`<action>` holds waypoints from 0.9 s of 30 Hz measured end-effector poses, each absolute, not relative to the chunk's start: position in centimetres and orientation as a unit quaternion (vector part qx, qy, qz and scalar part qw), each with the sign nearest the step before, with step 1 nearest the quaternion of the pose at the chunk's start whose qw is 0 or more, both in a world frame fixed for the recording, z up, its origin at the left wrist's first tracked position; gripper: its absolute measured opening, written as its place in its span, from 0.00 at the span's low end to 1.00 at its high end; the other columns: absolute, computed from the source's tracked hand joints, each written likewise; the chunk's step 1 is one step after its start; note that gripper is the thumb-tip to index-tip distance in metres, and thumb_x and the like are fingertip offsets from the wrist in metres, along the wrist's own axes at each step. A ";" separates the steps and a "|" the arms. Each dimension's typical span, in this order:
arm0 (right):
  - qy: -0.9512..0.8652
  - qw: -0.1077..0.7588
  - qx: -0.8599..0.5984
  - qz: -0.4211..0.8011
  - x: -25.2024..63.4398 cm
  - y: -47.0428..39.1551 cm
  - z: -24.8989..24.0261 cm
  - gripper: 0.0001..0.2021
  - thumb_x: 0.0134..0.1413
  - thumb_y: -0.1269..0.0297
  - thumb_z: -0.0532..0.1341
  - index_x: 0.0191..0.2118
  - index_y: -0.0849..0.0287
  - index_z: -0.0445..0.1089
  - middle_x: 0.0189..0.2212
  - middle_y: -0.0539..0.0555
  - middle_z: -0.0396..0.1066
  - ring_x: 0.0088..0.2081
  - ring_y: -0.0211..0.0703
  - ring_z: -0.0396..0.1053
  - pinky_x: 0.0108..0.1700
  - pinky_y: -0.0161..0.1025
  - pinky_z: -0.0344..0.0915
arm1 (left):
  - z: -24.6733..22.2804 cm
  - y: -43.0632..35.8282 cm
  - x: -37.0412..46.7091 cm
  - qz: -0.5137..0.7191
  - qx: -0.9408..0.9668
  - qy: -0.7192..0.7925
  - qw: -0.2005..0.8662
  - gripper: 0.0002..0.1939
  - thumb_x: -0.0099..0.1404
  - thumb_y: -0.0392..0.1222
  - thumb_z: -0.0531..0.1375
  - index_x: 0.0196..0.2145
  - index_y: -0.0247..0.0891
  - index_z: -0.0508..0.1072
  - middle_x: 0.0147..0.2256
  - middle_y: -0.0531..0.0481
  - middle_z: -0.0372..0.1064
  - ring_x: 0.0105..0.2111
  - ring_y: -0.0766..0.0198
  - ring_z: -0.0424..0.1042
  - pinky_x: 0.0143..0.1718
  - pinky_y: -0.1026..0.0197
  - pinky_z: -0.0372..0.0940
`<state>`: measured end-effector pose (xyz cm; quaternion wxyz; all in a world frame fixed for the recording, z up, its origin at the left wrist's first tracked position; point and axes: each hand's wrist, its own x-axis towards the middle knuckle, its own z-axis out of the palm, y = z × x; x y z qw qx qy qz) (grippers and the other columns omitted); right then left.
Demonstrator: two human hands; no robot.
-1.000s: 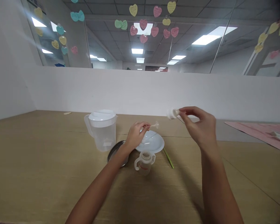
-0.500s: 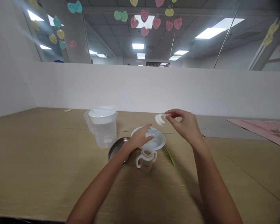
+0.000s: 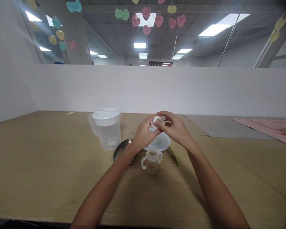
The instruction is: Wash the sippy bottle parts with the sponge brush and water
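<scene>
Both hands meet over a white plate. Between them is a white bottle cap with a clear nipple. My left hand grips its left side, fingers behind and thumb in front. My right hand closes on its right side near the nipple, the thumb across the front. Below them, a clear baby bottle with two white handles stands upright on the table, its mouth uncovered. Behind my left wrist lies a round metal dish, partly hidden by the forearm.
A clear lidded pitcher stands left of the plate. Beside the plate's right edge lies a thin green stick. A pink cloth is at the far right. A white wall rises behind the table.
My right hand has brought the bottle cap left, and my left hand, open before, has risen and closed on its other side. The baby bottle stays standing on the table.
</scene>
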<state>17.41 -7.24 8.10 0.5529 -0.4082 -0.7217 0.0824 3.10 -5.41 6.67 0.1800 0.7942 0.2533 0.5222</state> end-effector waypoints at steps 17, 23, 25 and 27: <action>-0.771 0.268 -0.558 0.145 21.9 -0.8 4.2 0.13 0.45 0.62 0.63 0.37 0.63 0.70 0.29 0.54 0.72 0.31 0.40 0.68 0.32 0.33 0.62 | 4.4 -2.7 1.4 0.193 0.885 0.420 -0.059 0.18 0.56 0.42 0.60 0.44 0.33 0.68 0.49 0.39 0.62 0.50 0.52 0.61 0.51 0.53 0.57; -0.794 0.035 -0.600 0.087 19.9 1.7 0.2 0.09 0.36 0.68 0.66 0.29 0.64 0.71 0.30 0.56 0.73 0.32 0.44 0.68 0.30 0.32 0.57 | -0.5 0.6 0.9 0.106 0.869 0.478 -0.067 0.27 0.54 0.43 0.60 0.50 0.31 0.63 0.46 0.35 0.67 0.46 0.47 0.65 0.48 0.47 0.58; -0.799 0.037 -0.593 0.090 19.7 1.7 0.0 0.12 0.36 0.69 0.66 0.33 0.64 0.72 0.32 0.56 0.73 0.33 0.43 0.68 0.31 0.32 0.58 | -1.2 1.1 0.8 0.096 0.866 0.487 -0.055 0.25 0.54 0.45 0.60 0.48 0.31 0.65 0.42 0.35 0.69 0.44 0.46 0.67 0.47 0.45 0.58; -0.803 0.063 -0.585 0.095 20.1 1.6 0.3 0.14 0.41 0.68 0.64 0.39 0.63 0.71 0.34 0.55 0.72 0.34 0.41 0.68 0.33 0.31 0.58 | -1.0 1.2 0.6 0.094 0.866 0.490 -0.042 0.21 0.54 0.46 0.60 0.44 0.33 0.68 0.39 0.37 0.72 0.42 0.47 0.69 0.46 0.46 0.59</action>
